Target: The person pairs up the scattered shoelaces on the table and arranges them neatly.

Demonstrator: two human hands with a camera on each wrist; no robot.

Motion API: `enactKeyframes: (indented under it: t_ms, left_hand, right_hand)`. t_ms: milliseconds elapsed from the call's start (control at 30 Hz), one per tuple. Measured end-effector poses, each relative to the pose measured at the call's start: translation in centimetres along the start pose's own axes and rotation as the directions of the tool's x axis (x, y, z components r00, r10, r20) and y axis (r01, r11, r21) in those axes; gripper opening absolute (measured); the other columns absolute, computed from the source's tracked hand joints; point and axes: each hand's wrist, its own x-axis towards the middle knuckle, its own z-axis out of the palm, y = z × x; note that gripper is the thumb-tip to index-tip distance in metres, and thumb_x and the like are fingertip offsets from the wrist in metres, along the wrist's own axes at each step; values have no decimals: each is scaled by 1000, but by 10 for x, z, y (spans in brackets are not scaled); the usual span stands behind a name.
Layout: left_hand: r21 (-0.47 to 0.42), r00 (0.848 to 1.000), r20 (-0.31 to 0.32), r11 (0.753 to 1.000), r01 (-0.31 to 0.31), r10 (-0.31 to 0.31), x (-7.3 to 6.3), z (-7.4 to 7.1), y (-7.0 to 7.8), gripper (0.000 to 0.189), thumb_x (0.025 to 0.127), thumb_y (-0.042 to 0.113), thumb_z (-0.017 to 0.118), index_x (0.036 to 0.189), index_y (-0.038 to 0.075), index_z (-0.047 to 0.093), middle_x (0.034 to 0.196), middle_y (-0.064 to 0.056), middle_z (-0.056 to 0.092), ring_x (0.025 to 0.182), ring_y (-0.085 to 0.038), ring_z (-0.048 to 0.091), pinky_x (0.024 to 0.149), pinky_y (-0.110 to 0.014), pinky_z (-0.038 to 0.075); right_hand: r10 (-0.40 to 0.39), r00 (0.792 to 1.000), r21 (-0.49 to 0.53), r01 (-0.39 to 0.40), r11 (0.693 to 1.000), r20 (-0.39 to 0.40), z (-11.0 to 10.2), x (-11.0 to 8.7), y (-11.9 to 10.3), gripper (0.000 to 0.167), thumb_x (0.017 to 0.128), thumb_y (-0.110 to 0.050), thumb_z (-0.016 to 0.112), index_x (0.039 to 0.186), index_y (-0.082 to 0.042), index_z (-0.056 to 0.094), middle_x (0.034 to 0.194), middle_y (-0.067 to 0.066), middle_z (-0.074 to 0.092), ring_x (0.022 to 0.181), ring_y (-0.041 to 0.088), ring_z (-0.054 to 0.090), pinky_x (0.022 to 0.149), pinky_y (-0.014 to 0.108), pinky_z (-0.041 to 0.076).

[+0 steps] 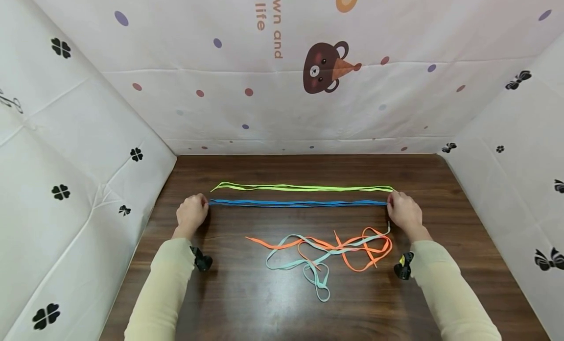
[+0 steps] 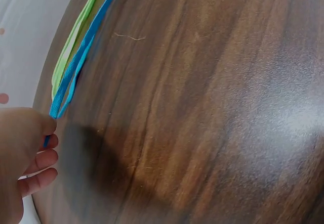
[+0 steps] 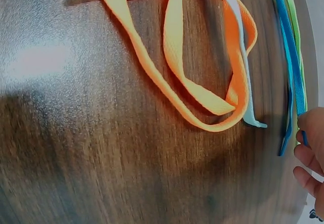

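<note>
A blue shoelace, folded into parallel strands, stretches straight from side to side across the table. At its left end my left hand pinches it between thumb and finger, as the left wrist view also shows. My right hand pinches the right end, where a loose blue tip sticks out beside the fingers. Just behind lies a yellow-green shoelace, laid out the same way. Nearer to me, an orange shoelace and a pale mint shoelace lie loosely tangled together.
The brown wooden table has white printed cloth walls at the back, the left and the right. A small camera is strapped to each wrist. A thin thread lies on the wood.
</note>
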Motion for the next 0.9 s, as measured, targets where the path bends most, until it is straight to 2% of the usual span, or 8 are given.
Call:
enactKeyframes:
  t_ms: [167,367,600,900]
  left_hand:
    - [0,999,16,1000,31,-31,1,2,0,10,89,17,54,88,9,60,86,-12,62,68,-31,60,53,-44,45]
    - [-2,999,2,999,37,-37,3,4,3,10,88,18,56,85,9,60,85,-12,63,68,-32,61,54,-45,45]
    - [-8,999,-2,999,36,-36,5,7,6,10,87,18,57,83,10,60,84,-11,64,69,-33,61,55,-46,46]
    - [-5,998,23,998,65,-65,4,14,6,10,87,20,58,83,11,60,85,-10,61,71,-31,60,56,-43,45]
  right_hand:
    - [27,1000,-15,-27,1000,13,0,1,0,8,84,-7,58,84,-1,52,75,15,52,58,28,50,45,39,39]
    - [62,997,-39,-60,997,41,0,2,1,10,84,-8,57,85,0,52,77,17,53,62,31,51,47,43,41]
    - [77,995,-75,-72,995,64,1,0,2,10,85,-10,56,83,-1,53,80,19,52,68,36,51,52,47,42]
    - [97,990,-99,-87,991,101,5,-4,2,10,86,-11,56,88,-1,54,84,20,51,74,39,50,58,50,42]
